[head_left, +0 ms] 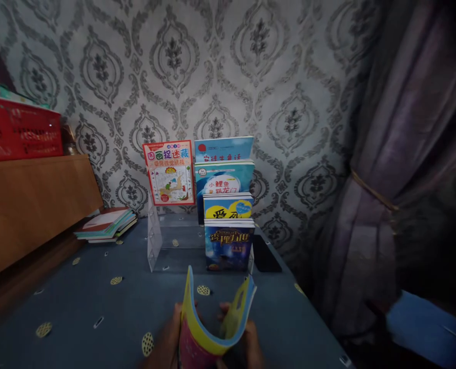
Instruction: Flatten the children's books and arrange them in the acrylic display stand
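Blue spotted table below bent booklet, ornate wallpaper behind.

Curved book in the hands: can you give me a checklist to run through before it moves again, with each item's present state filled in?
1. Left hand holding the curved book: ok, at its left side.
2. Right hand holding it too: ok, at its right side.
3. Curved book flat: not ok, it is bent into a U.
4. Curved book's title readable: cannot tell, no title can be made out at this angle.
5. Clear rack standing upright on the table: ok.
6. Red-bordered book and dark blue book standing in the rack, covers outward: ok.
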A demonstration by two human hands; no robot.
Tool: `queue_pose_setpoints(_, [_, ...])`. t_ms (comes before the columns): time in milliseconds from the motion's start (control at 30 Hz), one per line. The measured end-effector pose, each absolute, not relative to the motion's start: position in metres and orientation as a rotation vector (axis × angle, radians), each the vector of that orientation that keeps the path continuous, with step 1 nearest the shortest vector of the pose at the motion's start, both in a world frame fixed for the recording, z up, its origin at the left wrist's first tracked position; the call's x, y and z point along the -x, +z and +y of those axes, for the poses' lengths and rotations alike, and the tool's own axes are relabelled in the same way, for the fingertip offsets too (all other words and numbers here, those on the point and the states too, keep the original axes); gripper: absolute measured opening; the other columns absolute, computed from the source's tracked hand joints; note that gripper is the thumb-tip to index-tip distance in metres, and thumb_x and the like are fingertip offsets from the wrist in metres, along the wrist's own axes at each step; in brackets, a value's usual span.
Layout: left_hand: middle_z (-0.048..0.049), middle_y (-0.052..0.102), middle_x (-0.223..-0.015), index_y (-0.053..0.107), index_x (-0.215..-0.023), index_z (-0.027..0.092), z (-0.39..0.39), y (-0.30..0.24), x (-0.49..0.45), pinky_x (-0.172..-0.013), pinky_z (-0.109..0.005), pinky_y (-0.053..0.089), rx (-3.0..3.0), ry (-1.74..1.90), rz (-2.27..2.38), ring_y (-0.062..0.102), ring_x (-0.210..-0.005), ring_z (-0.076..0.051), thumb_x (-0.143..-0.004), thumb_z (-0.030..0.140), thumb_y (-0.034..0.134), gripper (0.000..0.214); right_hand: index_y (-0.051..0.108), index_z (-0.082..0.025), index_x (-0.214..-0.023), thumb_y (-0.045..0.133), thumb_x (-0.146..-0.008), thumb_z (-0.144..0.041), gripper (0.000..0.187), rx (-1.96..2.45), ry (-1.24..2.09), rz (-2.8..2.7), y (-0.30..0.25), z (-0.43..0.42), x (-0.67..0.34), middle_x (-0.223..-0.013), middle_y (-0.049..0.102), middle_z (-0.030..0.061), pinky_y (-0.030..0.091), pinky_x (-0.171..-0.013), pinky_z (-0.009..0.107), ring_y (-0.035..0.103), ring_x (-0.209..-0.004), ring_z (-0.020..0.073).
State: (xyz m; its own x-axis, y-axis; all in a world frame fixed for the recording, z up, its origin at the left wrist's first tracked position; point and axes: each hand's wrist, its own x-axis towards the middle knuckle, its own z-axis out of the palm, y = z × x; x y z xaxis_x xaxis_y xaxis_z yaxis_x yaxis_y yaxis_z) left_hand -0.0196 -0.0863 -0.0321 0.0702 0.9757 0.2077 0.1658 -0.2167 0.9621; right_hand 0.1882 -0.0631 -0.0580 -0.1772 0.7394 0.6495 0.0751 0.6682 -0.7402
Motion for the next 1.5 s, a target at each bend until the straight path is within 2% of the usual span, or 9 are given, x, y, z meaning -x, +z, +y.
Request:
queue_pose_setpoints(167, [-0.0172,0.065,-0.121,0.055,-0.138,0.019,-0.094,-0.009,0.020,-0.107,-0.055,0.046,-1.733,1.180,1.012,0.061,-0.118,-0.043,-0.048,0.072,0.088,0.110,0.046,-0.025,-0.140,0.066,-0.089,-0.027,0.054,0.674,0.608,-1.822,-0.035,-0.065,-0.191,-0.135,0.060,0.0153,0.053,-0.105,0.049,0.062,-0.124,0.0316])
queue_pose_setpoints(333, [-0.0197,0.061,-0.132,0.048,-0.141,0.015,-0.092,0.004,0.024,-0.110,-0.050,0.044,-1.798,1.230,1.022,0.058,-0.125,-0.039,-0.055,0.070,0.087,0.109,0.046,-0.023,-0.128,0.062,-0.094,-0.033,0.040,0.662,0.773,-1.713,-0.015,-0.071,-0.184,-0.123,0.063,0.0131,0.058,-0.092,0.036,0.067,-0.108,0.0238])
queue_pose_setpoints(533, [-0.0173,0.064,-0.130,0.054,-0.135,0.017,-0.090,0.016,0.035,-0.109,-0.050,0.046,-1.780,1.250,1.090,0.059,-0.123,-0.038,-0.053,0.069,0.088,0.103,0.044,-0.025,-0.121,0.067,-0.091,-0.038,0.039,0.661,0.800,-1.635,-0.015,-0.068,-0.181,-0.106,0.064,0.0069,0.059,-0.079,0.033,0.067,-0.086,0.0184])
queue_pose_setpoints(600, [-0.0158,0.067,-0.125,0.054,-0.134,0.017,-0.090,0.018,0.040,-0.108,-0.051,0.046,-1.703,1.271,1.132,0.060,-0.122,-0.038,-0.051,0.068,0.089,0.104,0.044,-0.026,-0.121,0.070,-0.088,-0.039,0.044,0.675,0.805,-1.618,-0.012,-0.067,-0.177,-0.106,0.064,0.0066,0.058,-0.074,0.032,0.066,-0.082,0.0175])
queue_pose_setpoints(800, [-0.0135,0.071,-0.119,0.064,-0.117,0.019,-0.094,0.010,0.063,-0.107,-0.054,0.048,-1.502,1.364,1.214,0.063,-0.118,-0.037,-0.053,0.063,0.089,0.082,0.041,-0.023,-0.140,0.080,-0.079,-0.045,0.076,0.705,0.955,-1.618,0.014,-0.066,-0.156,-0.126,0.065,0.0130,0.057,-0.084,0.038,0.066,-0.108,0.0264])
queue_pose_setpoints(1033, [-0.0149,0.071,-0.120,0.065,-0.120,0.018,-0.099,0.019,0.073,-0.105,-0.054,0.050,-1.439,1.323,1.276,0.062,-0.120,-0.039,-0.052,0.056,0.092,0.083,0.057,-0.024,-0.127,0.079,-0.080,-0.044,0.056,0.733,1.033,-1.576,0.013,-0.066,-0.150,-0.119,0.069,0.0080,0.057,-0.088,0.038,0.067,-0.105,0.0251])
queue_pose_setpoints(1233, [-0.0135,0.071,-0.123,0.062,-0.125,0.019,-0.097,0.031,0.069,-0.097,-0.048,0.056,-1.439,1.259,1.223,0.067,-0.112,-0.034,-0.061,0.050,0.090,0.076,0.059,-0.022,-0.117,0.074,-0.084,-0.037,0.040,0.800,0.934,-1.604,0.012,-0.062,-0.156,-0.103,0.072,0.0060,0.055,-0.069,0.030,0.066,-0.085,0.0206])
queue_pose_setpoints(1367, [-0.0098,0.074,-0.110,0.063,-0.111,0.021,-0.089,0.035,0.076,-0.088,-0.042,0.058,-1.511,1.377,1.367,0.068,-0.103,-0.030,-0.065,0.047,0.088,0.058,0.059,-0.023,-0.098,0.071,-0.085,-0.032,0.019,0.825,0.803,-1.664,0.018,-0.054,-0.151,-0.085,0.067,0.0008,0.050,-0.061,0.026,0.060,-0.072,0.0169])
queue_pose_setpoints(1500, [-0.0070,0.073,-0.105,0.059,-0.107,0.021,-0.077,0.054,0.086,-0.077,-0.035,0.058,-1.598,1.443,1.482,0.069,-0.093,-0.026,-0.070,0.048,0.084,0.052,0.056,-0.023,-0.095,0.068,-0.088,-0.033,0.017,0.797,0.721,-1.699,0.030,-0.038,-0.139,-0.079,0.063,-0.0006,0.048,-0.058,0.026,0.057,-0.067,0.0160])
